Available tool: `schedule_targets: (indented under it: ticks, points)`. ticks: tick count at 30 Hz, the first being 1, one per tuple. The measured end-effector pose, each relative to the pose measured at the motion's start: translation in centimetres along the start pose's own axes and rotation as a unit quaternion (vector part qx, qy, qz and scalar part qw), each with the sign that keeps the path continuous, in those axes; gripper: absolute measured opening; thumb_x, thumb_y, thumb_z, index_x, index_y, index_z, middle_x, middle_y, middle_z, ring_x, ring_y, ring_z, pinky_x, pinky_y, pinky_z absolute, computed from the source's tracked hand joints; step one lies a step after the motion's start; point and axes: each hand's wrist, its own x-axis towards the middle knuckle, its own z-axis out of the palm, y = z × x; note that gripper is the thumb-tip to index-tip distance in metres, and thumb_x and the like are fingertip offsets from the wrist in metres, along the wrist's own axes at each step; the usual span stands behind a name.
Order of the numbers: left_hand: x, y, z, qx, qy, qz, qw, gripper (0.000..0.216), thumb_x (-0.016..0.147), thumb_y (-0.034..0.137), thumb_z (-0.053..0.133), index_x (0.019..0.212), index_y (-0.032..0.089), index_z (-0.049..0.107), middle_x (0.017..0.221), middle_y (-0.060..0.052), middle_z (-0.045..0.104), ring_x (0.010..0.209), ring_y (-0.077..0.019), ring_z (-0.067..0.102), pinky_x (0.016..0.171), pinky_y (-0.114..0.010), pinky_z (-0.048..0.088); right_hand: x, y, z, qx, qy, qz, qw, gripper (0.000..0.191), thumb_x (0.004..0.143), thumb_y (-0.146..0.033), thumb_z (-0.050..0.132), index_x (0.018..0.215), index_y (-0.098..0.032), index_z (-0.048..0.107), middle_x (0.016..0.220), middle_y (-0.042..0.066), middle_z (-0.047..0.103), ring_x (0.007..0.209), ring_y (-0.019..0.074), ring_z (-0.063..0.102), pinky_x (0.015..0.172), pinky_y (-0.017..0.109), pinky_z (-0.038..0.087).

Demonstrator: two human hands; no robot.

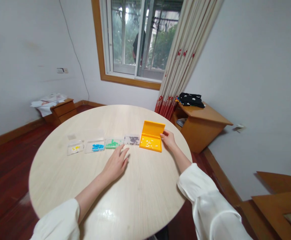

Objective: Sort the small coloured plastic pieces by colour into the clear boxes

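Observation:
A yellow hinged box (141, 143) stands with its lid up on the table, small white pieces scattered in its base. At the box's right side, my right hand (169, 139) has its fingers closed on the edge near the hinge. My left hand (114, 163) is open, fingers spread, over the table just in front of a clear box of green pieces (113, 144). Left of that lie a clear box of blue pieces (97, 147) and one with yellow pieces (75, 148). Between the green pieces and the yellow box sits a clear box of dark grey pieces (132, 140).
All the boxes rest on a round pale wooden table (135, 196). A wooden cabinet (203, 116) with folded black cloth (192, 99) stands behind right, and a small cabinet (64, 110) with papers behind left. A curtain (183, 56) hangs beside the window (125, 40).

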Motion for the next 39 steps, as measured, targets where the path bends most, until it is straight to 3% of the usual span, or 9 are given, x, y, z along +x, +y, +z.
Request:
schedule_targets:
  ticks: [2, 6, 16, 23, 26, 29, 31, 36, 39]
  points:
    - [-0.1, 0.3, -0.3, -0.005, -0.005, 0.002, 1.0, 0.033, 0.087, 0.024, 0.039, 0.119, 0.015, 0.045, 0.128, -0.018, 0.043, 0.12, -0.0276, 0.043, 0.097, -0.046, 0.042, -1.4, 0.2, -1.2, -0.032, -0.03, -0.075, 0.996, 0.03, 0.07, -0.015, 0.049, 0.094, -0.011, 0.066, 0.099, 0.01, 0.068, 0.091, 0.02, 0.062, 0.084, 0.036, 0.048]
    - [-0.4, 0.0, -1.1, -0.016, 0.004, -0.01, 1.0, 0.026, 0.087, 0.022, 0.037, 0.11, 0.016, 0.049, 0.121, -0.016, 0.047, 0.113, -0.0254, 0.048, 0.094, -0.044, 0.044, -3.6, -0.1, -3.6, -0.145, -0.175, -0.186, 0.956, 0.034, 0.076, -0.018, 0.049, 0.106, -0.017, 0.065, 0.118, 0.011, 0.061, 0.111, 0.0207, 0.055, 0.098, 0.039, 0.04]
    - [-0.5, -3.9, -4.3, 0.018, 0.08, -0.075, 0.994, 0.021, 0.084, 0.019, 0.039, 0.1, 0.016, 0.053, 0.11, -0.013, 0.051, 0.107, -0.0245, 0.05, 0.094, -0.042, 0.043, -5.3, -3.2, -4.6, -0.378, -0.275, -0.235, 0.852, 0.051, 0.082, -0.004, 0.038, 0.126, -0.027, 0.051, 0.134, 0.01, 0.047, 0.128, 0.0239, 0.039, 0.105, 0.052, 0.023]
    - [1.2, -7.3, -7.6, 0.089, 0.087, -0.082, 0.989, 0.039, 0.084, 0.025, 0.042, 0.121, 0.012, 0.044, 0.125, -0.018, 0.045, 0.118, -0.0278, 0.043, 0.1, -0.045, 0.036, -8.9, -3.3, -2.8, -0.342, -0.259, -0.302, 0.851, 0.045, 0.089, -0.017, 0.034, 0.132, -0.023, 0.044, 0.142, 0.006, 0.035, 0.133, 0.0194, 0.031, 0.108, 0.045, 0.027]
    - [3.4, -10.4, -9.0, 0.157, 0.033, -0.093, 0.983, 0.066, 0.076, 0.033, 0.057, 0.132, 0.01, 0.031, 0.14, -0.021, 0.031, 0.13, -0.0351, 0.027, 0.106, -0.055, 0.021, -9.3, -2.8, -2.3, -0.334, -0.253, -0.298, 0.858, 0.043, 0.089, -0.019, 0.035, 0.13, -0.024, 0.046, 0.142, 0.005, 0.035, 0.133, 0.0194, 0.031, 0.108, 0.046, 0.028]
    - [4.4, -12.7, -9.3, 0.179, -0.07, -0.11, 0.975, 0.069, 0.072, 0.037, 0.061, 0.13, 0.011, 0.036, 0.137, -0.02, 0.038, 0.128, -0.0362, 0.032, 0.105, -0.058, 0.019, -9.3, -2.5, -2.1, -0.335, -0.247, -0.296, 0.86, 0.042, 0.089, -0.02, 0.034, 0.129, -0.023, 0.048, 0.141, 0.006, 0.036, 0.132, 0.0195, 0.032, 0.108, 0.046, 0.028]
    - [3.7, -13.0, -9.0, 0.167, -0.113, -0.092, 0.975, 0.057, 0.076, 0.039, 0.056, 0.124, 0.012, 0.044, 0.131, -0.018, 0.047, 0.123, -0.0322, 0.039, 0.105, -0.055, 0.022, -9.3, -2.4, -2.1, -0.336, -0.243, -0.298, 0.86, 0.043, 0.089, -0.02, 0.033, 0.129, -0.023, 0.048, 0.141, 0.006, 0.036, 0.132, 0.0202, 0.033, 0.108, 0.047, 0.029]
    - [-1.1, -10.9, -7.4, 0.139, -0.065, -0.065, 0.986, 0.045, 0.087, 0.036, 0.039, 0.125, 0.013, 0.044, 0.126, -0.015, 0.051, 0.118, -0.0257, 0.046, 0.105, -0.05, 0.028, -9.2, -2.3, -2.0, -0.333, -0.236, -0.305, 0.86, 0.044, 0.088, -0.018, 0.034, 0.129, -0.025, 0.048, 0.141, 0.006, 0.036, 0.132, 0.0211, 0.033, 0.107, 0.048, 0.031]
    - [-3.5, -9.6, -6.7, 0.128, -0.076, -0.073, 0.986, 0.042, 0.088, 0.032, 0.036, 0.124, 0.014, 0.046, 0.129, -0.015, 0.05, 0.121, -0.0257, 0.045, 0.105, -0.05, 0.028, -9.1, -2.3, -1.8, -0.345, -0.233, -0.3, 0.858, 0.043, 0.087, -0.019, 0.036, 0.127, -0.023, 0.051, 0.14, 0.007, 0.038, 0.129, 0.0224, 0.037, 0.107, 0.047, 0.031]
